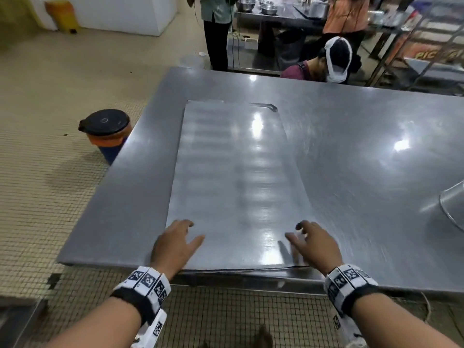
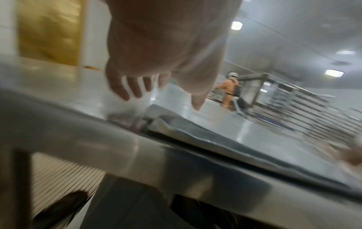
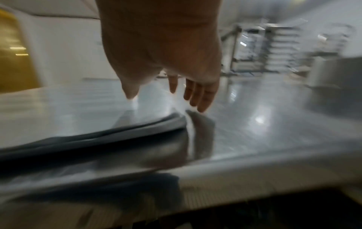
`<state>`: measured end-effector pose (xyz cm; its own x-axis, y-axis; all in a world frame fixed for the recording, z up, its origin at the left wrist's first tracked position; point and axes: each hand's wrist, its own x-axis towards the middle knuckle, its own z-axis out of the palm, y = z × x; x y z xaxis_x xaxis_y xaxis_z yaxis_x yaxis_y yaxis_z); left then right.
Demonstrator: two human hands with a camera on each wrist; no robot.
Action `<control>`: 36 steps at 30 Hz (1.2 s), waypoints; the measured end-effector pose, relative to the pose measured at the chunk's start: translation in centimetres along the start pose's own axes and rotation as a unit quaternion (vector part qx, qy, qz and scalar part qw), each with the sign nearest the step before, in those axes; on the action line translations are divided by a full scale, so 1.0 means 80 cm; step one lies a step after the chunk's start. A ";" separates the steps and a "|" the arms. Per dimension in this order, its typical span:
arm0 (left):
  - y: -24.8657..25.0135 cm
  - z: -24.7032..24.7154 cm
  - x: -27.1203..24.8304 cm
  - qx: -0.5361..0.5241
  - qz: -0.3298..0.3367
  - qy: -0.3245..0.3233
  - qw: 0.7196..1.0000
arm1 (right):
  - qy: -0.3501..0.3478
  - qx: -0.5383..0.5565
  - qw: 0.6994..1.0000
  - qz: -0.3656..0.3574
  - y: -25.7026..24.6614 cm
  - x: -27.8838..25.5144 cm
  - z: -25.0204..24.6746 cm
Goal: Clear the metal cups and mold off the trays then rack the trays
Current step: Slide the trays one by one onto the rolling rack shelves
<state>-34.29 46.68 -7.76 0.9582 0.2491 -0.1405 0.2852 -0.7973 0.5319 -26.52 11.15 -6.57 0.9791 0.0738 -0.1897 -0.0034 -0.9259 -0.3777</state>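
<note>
Head view: tray [image 1: 236, 177] flat on surface [image 1: 364, 136], long axis running away from me, near edge between my left hand [image 1: 175, 241] and right hand [image 1: 312, 243], both spread, equally near, holding nothing.

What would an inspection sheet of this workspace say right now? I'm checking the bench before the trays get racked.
Surface: steel table, shiny, with light glare.
Job's things: flat tray lying near the table's front edge, nothing on it; a second tray edge seems to show beneath it. No cups or mold seen on it.
Clutter: overturned metal container at the right edge.
Grippers: left hand and right hand open, spread over the tray's near corners; contact unclear.
Cables: nothing seen on the table.
Surroundings: lidded bin on the floor, tray rack behind, other people beyond the table.
</note>
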 end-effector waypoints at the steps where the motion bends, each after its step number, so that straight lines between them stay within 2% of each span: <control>1: -0.013 -0.004 0.001 0.024 -0.046 0.029 0.998 | 0.023 -0.001 0.999 0.048 0.013 0.003 -0.005; 3: -0.034 -0.010 -0.001 0.046 -0.156 0.038 0.986 | 0.003 -0.005 0.991 0.131 0.038 0.010 -0.010; 5: -0.046 -0.004 -0.006 0.013 -0.222 0.026 0.975 | -0.030 0.004 0.988 0.154 0.052 0.014 -0.009; 8: -0.042 0.016 -0.014 -0.035 -0.233 0.040 0.971 | -0.034 0.012 0.992 0.117 0.053 0.016 -0.007; 14: -0.008 0.054 -0.038 -0.089 -0.264 0.068 0.958 | -0.051 0.024 0.993 0.101 0.089 0.019 -0.032; 18: 0.012 0.072 -0.060 -0.142 -0.279 0.096 0.945 | -0.086 0.022 0.992 0.090 0.123 0.020 -0.049; 20: 0.026 0.072 -0.078 -0.186 -0.289 0.086 0.935 | -0.116 0.011 0.990 0.084 0.142 0.019 -0.060; 22: 0.034 0.070 -0.097 -0.222 -0.298 0.037 0.928 | -0.172 -0.022 0.983 0.062 0.157 0.015 -0.075; 24: 0.041 0.061 -0.118 -0.236 -0.300 -0.078 0.921 | -0.219 -0.062 0.973 0.033 0.171 0.009 -0.087; 26: 0.037 0.059 -0.130 -0.244 -0.269 -0.197 0.911 | -0.230 -0.078 0.970 0.017 0.186 0.006 -0.094; 27: 0.033 0.062 -0.134 -0.245 -0.258 -0.201 0.913 | -0.225 -0.085 0.970 0.017 0.191 0.003 -0.094; 28: 0.032 0.069 -0.136 -0.261 -0.255 -0.171 0.915 | -0.215 -0.089 0.972 0.020 0.197 0.000 -0.091; 29: 0.035 0.079 -0.138 -0.295 -0.263 -0.112 0.912 | -0.199 -0.091 0.975 0.022 0.201 -0.003 -0.086; 31: 0.044 0.102 -0.137 -0.359 -0.289 0.019 0.887 | -0.163 -0.091 0.982 0.018 0.204 -0.011 -0.079; 32: 0.051 0.112 -0.138 -0.364 -0.291 0.060 0.883 | -0.156 -0.089 0.984 0.016 0.204 -0.014 -0.078; 36: 0.060 0.128 -0.147 -0.299 -0.282 0.140 0.901 | -0.180 -0.068 0.981 0.022 0.203 -0.019 -0.079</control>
<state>-44.00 34.29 -12.06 0.5976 0.7177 -0.3574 0.5831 -0.0831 0.8081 -26.80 -6.37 -6.66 0.8427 0.1364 -0.5208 0.0074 -0.9702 -0.2421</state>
